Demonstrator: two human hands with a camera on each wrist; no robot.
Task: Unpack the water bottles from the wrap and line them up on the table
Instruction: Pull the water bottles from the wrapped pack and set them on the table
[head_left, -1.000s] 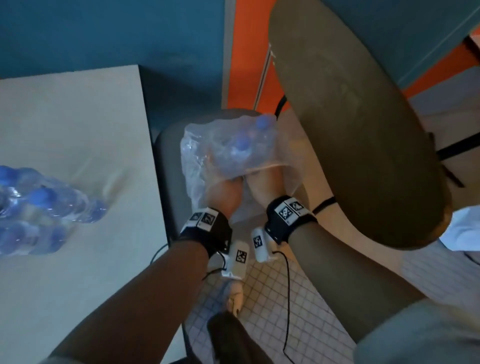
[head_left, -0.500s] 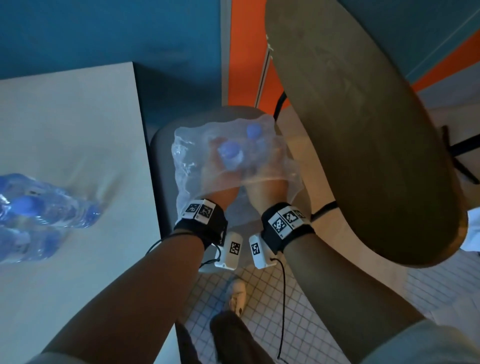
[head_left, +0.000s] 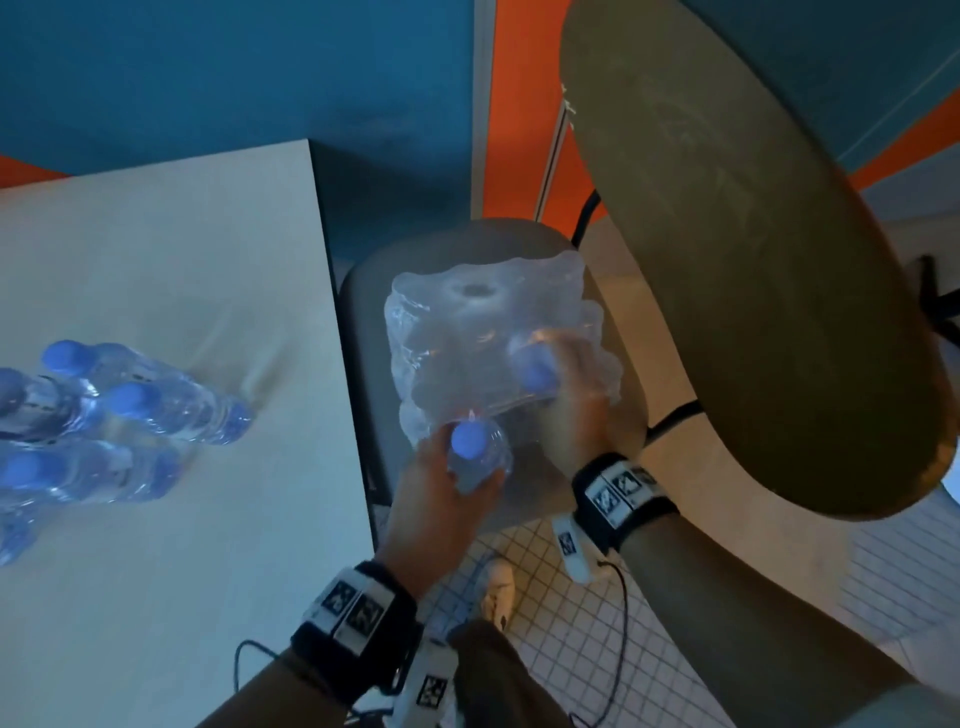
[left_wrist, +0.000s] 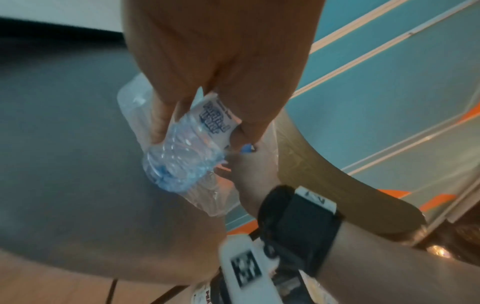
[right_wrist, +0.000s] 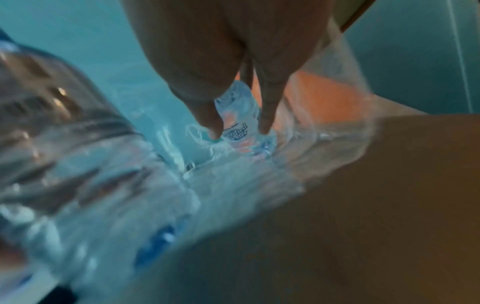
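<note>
Two bottles are in our hands: the left hand (head_left: 431, 499) holds one bottle (head_left: 475, 454), now pulled out of the wrap (head_left: 483, 332) on the chair (head_left: 363, 312). The right hand (head_left: 576, 395) grips another bottle (head_left: 537, 369) inside. More bottles (head_left: 130, 410) lie on the tabletop (head_left: 182, 234). A round table (head_left: 753, 234) crowds our right.

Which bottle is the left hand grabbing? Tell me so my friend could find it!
Find the grey chair seat beside the pale table. On it sits crinkly clear plastic wrap. At its near edge, the left hand grips a clear blue-capped water bottle, the only one outside the wrap.
</note>
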